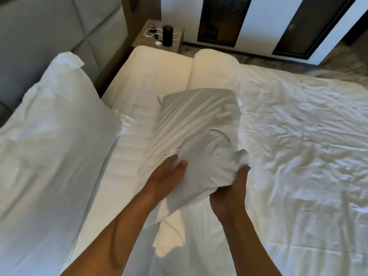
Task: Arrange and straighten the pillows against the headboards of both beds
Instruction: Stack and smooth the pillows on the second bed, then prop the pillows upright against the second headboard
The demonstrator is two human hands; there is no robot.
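Observation:
A white pillow [199, 126] lies lengthwise in the middle of the bed, raised off the mattress at its near end. My left hand [165, 178] presses against its near left side with fingers bunching the case. My right hand [233, 188] grips the near right corner from below. A larger white pillow [55, 136] leans at the left against the grey padded headboard [39, 36]. The mattress [159, 72] shows bare between the two pillows.
A crumpled white duvet [298, 136] covers the right half of the bed. Beyond the bed's far end stands a wooden nightstand [179, 36] with a black cylinder speaker [167, 35] and white cables. Dark-panelled white wardrobe doors [258, 22] line the back.

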